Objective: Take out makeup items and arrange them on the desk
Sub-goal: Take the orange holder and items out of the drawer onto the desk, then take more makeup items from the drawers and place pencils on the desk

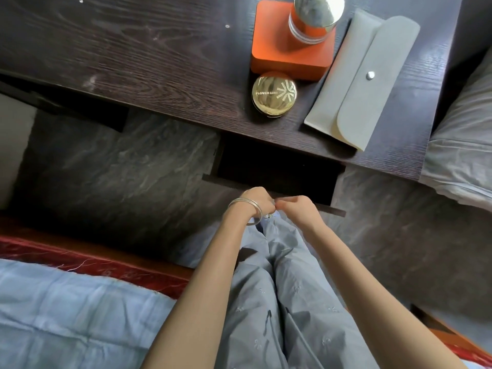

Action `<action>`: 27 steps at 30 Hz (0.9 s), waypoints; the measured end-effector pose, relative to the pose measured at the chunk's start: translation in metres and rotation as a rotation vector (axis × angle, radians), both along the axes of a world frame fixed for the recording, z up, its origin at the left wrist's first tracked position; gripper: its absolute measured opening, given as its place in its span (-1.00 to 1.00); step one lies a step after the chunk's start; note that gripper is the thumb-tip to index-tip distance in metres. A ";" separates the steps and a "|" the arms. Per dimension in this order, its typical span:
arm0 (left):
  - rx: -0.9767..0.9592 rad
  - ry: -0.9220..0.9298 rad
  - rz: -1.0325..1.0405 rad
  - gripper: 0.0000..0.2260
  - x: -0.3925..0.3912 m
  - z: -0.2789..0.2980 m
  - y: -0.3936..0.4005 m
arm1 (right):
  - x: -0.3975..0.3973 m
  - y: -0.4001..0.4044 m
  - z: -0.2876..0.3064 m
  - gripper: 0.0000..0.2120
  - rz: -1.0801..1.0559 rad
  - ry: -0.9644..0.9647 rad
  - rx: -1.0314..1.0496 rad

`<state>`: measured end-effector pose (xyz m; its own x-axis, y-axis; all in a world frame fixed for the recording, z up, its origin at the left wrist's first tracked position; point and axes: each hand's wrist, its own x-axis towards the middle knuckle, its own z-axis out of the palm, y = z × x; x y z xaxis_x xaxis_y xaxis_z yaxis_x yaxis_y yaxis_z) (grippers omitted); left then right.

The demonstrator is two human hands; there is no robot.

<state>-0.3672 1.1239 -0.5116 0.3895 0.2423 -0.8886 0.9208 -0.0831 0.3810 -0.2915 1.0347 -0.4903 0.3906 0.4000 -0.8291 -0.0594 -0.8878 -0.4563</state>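
Both hands, left hand (pixel 257 201) and right hand (pixel 300 209), curl at the open drawer (pixel 274 169) front below the counter (pixel 133 62); contents unclear; lift items slowly.

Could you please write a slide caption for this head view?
Both hands at the open drawer; gold compact, orange box, grey pouch on the desk.

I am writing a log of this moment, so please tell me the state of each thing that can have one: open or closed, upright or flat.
drawer: pulled open, inside too dark to see
gold compact: closed, flat on the desk
grey pouch: flap snapped closed, lying flat
orange box: closed, bottle on top
bottle: upright, capped
left hand: fingers curled at drawer front
right hand: fingers curled at drawer front
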 end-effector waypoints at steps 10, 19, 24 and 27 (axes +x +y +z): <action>0.172 -0.248 0.365 -0.30 0.023 -0.002 0.019 | 0.033 0.037 -0.002 -0.57 -0.196 -0.037 0.182; 0.156 -0.261 0.368 -0.35 0.039 0.000 0.036 | 0.044 0.048 -0.005 -0.94 -0.215 0.030 0.212; 0.108 -0.348 0.645 -0.51 -0.002 0.012 0.027 | 0.028 0.050 0.003 -0.46 -0.034 0.101 0.290; 0.161 -0.412 0.902 -0.63 -0.030 0.023 0.025 | 0.011 0.066 0.014 -0.37 0.096 0.142 0.348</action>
<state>-0.3975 1.1491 -0.4889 0.2706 0.7038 -0.6569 0.4640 0.5025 0.7295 -0.2804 1.1004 -0.4762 0.2290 0.6962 -0.6804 -0.0682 -0.6857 -0.7247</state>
